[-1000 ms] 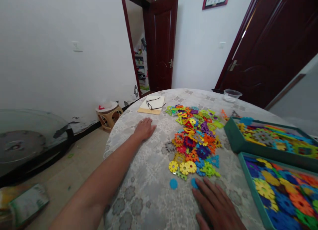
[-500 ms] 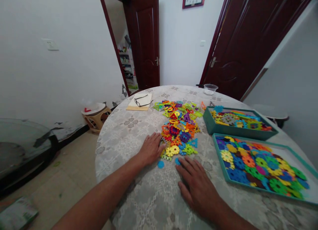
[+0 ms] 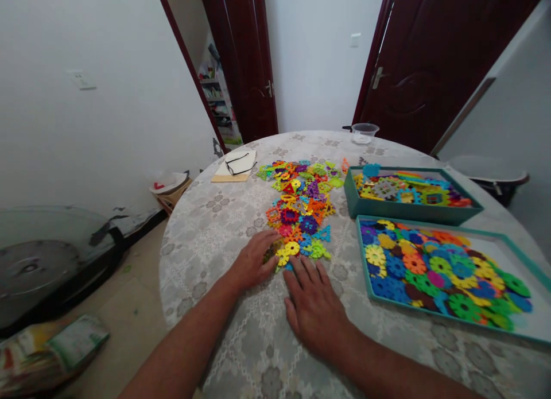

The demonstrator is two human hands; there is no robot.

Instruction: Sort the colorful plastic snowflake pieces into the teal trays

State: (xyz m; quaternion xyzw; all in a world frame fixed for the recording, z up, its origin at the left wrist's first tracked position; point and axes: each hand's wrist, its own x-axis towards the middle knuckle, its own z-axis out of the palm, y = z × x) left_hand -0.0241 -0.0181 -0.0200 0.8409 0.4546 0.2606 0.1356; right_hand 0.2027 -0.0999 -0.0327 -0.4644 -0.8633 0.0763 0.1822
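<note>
Head view: coloured pieces point(image 3: 297, 202) lie heaped inboard of the surface's point(image 3: 206, 221) far edge. Left hand point(image 3: 253, 261): fingers curved against the heap's near-left side, grip cannot be told. Right hand point(image 3: 316, 307): fingers slightly parted, nothing visibly held. Uneven pushing could scatter loose pieces towards the left edge.

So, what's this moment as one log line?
interlocking plastic pieces: piled; left hand: at pile's near-left edge; right hand: palm down, near edge; teal box, teal tray: more pieces, right
</note>
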